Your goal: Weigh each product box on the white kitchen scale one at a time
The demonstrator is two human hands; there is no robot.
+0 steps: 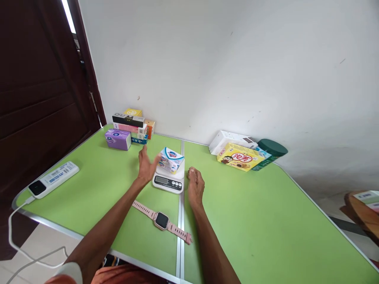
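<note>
1. Left hand [146, 165]: spreading wide, thumb well away from the fingers; the thumb is reaching to the left edge of the carton. Whether skin is touching cardboard, cannot tell.
2. Right hand [195, 185]: hanging just right of the scale, fingers curling loosely. Nothing is showing in it; how far the grip is closing, cannot tell.
3. White-and-blue carton [172, 161]: resting on the scale's platform, between the two hands.
4. White scale [168, 183]: standing beside the table's metal seam, its display and buttons facing the person.
5. Pink-strapped watch [161, 221]: lying nearer the person than the scale, strap stretching out flat, one end crossing the seam.
6. Purple pack [117, 139]: sitting in front of stacked boxes, a black box [128, 120] among them.
7. White device [55, 179]: lying at the far left, a white cable [10, 225] trailing from it.
8. Yellow box [241, 157]: leaning before a white box [231, 140], a green-lidded container [271, 147] lying beside them.
9. Green table [281, 209]: supporting items 3 to 8.
</note>
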